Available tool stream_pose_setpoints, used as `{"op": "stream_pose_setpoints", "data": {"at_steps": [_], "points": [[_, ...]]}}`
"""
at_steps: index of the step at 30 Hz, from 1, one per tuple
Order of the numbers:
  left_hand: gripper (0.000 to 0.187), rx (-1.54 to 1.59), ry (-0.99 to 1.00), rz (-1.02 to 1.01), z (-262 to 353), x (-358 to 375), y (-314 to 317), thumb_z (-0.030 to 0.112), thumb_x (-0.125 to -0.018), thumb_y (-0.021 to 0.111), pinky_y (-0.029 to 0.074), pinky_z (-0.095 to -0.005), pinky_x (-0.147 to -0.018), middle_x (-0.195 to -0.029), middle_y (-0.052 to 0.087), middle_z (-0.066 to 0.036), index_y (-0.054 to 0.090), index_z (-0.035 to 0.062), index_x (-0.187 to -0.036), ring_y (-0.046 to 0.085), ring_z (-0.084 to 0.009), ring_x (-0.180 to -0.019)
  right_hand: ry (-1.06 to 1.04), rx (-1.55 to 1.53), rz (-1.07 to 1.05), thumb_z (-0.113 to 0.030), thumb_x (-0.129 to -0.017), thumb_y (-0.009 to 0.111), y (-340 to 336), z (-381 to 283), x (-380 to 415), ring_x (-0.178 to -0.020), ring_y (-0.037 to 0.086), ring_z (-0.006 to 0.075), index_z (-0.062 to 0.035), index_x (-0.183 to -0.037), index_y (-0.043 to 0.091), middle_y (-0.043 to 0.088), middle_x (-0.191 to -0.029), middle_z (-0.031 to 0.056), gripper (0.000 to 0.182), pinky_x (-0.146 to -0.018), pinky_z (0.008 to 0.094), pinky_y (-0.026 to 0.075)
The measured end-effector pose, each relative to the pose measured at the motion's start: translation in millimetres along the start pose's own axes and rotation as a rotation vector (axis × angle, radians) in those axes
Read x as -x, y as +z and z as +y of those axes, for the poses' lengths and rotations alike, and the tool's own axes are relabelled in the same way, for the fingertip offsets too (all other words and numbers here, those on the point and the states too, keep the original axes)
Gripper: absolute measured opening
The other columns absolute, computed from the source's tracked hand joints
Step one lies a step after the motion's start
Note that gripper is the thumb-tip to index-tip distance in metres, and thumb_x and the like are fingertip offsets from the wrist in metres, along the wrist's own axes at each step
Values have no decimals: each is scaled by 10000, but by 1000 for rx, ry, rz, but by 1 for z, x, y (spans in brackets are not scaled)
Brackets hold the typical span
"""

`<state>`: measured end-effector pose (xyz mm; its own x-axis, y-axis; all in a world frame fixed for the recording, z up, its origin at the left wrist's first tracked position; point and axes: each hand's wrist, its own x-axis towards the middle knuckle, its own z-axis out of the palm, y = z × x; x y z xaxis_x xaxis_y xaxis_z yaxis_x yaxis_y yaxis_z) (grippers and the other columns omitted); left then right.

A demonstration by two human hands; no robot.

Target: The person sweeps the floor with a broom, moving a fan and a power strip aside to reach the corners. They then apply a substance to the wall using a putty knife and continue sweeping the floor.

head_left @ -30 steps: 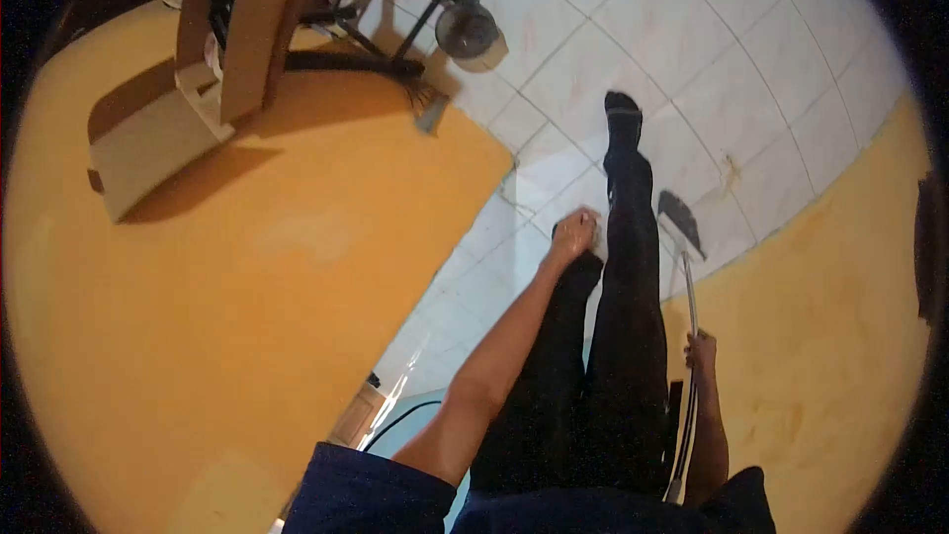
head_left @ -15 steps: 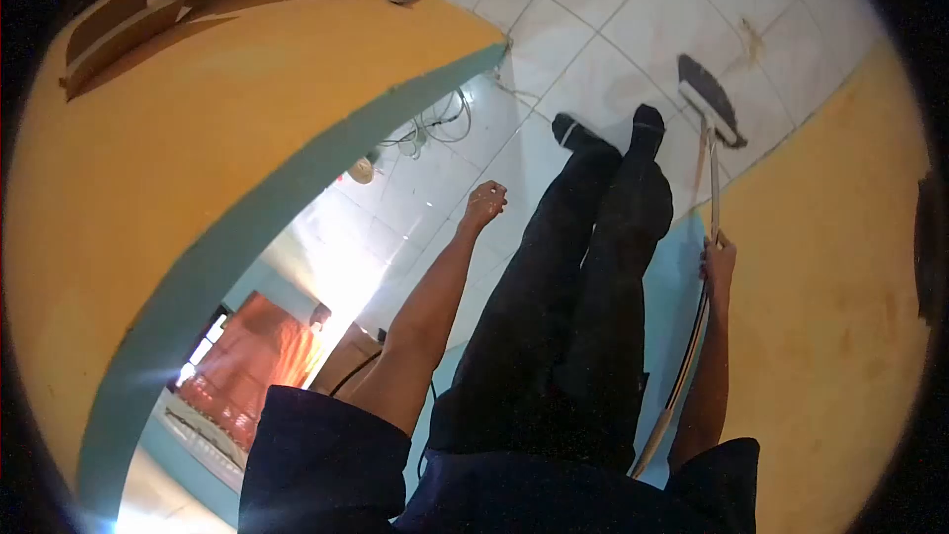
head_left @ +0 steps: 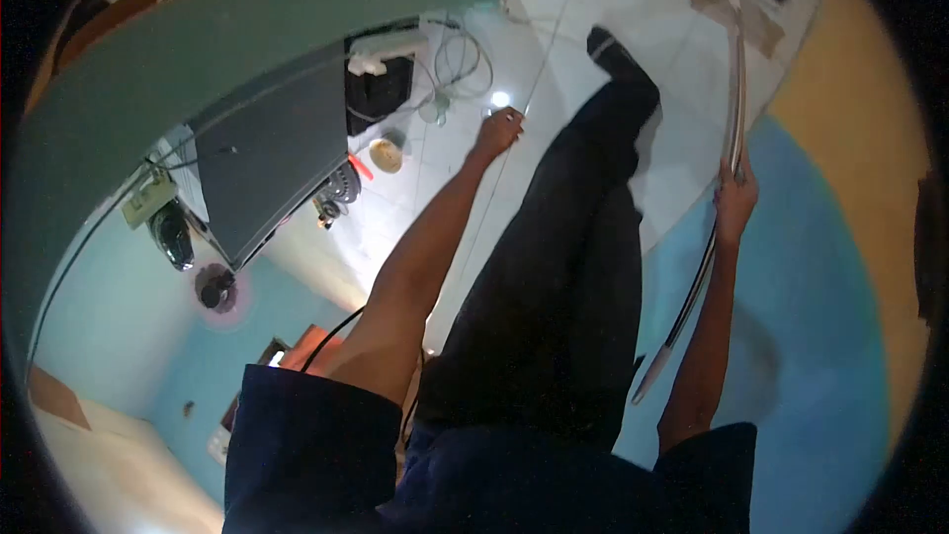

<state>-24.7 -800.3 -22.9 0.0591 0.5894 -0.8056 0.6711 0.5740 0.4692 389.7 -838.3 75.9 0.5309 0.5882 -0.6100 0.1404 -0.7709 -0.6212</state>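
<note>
My right hand (head_left: 734,200) is wrapped round the long shiny handle of a broom (head_left: 737,69). The broom's dark, wide head lies on the tiled floor at the top right, and the handle's lower end runs back beside my right forearm. My left hand (head_left: 501,131) hangs in front of my left leg with its fingers curled in, and I see nothing in it. It is apart from the broom.
A green-edged wall (head_left: 277,15) curves along the left. Beyond it stand a large dark grey panel (head_left: 277,153), loose cables (head_left: 460,59) on the floor and a round tub (head_left: 386,155). A blue and yellow wall (head_left: 820,267) is close on my right.
I have stepped forward past the wall's end, so the room on the left shows more. The broom has moved farther ahead with my right hand still on it. One foot is now hidden.
</note>
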Motion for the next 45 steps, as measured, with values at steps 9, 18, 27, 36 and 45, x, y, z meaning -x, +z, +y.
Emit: {"op": "stream_pose_setpoints", "data": {"at_steps": [9,18,27,36,45], "points": [[145,-371,60,-210,-167,77,-34,128,-792,647,551,-379,-672,-922,657,-113,653,56,-918,670,-278,-740,225,35,-74,-177,-917,625,52,107,213,-502,371,54,-138,-1387,493,501,-657,-27,490,-439,246,344],[784,-1001,505,291,-269,-178,-45,455,-789,687,401,-532,-982,-1303,450,-295,393,-18,-1341,421,-426,-1239,770,-180,-3,-267,-977,539,224,191,362,-735,538,81,-93,-1387,475,664,-998,82,450,-624,247,451],[927,-1294,334,39,-292,-228,-98,519,-706,751,441,-633,-859,-1257,518,-254,284,147,-1415,544,-423,-1131,700,-202,374,-212,-989,517,306,211,405,-593,364,58,-33,-1386,455,406,-641,-38,440,-519,233,305],[437,-1171,472,-12,-291,-232,-108,384,-858,598,479,-544,-774,-975,661,-193,484,69,-1138,652,-377,-912,733,-277,324,-244,-984,531,301,219,421,-583,336,59,-33,-1377,467,398,-646,-48,450,-498,242,266],[862,-1184,419,-452,-290,-191,-127,374,-470,909,511,-452,-848,-1082,603,-182,480,-14,-1109,571,-401,-1038,704,-153,199,-287,-966,566,297,225,432,-599,342,72,-132,-1386,487,410,-648,-49,454,-546,232,294]]}}
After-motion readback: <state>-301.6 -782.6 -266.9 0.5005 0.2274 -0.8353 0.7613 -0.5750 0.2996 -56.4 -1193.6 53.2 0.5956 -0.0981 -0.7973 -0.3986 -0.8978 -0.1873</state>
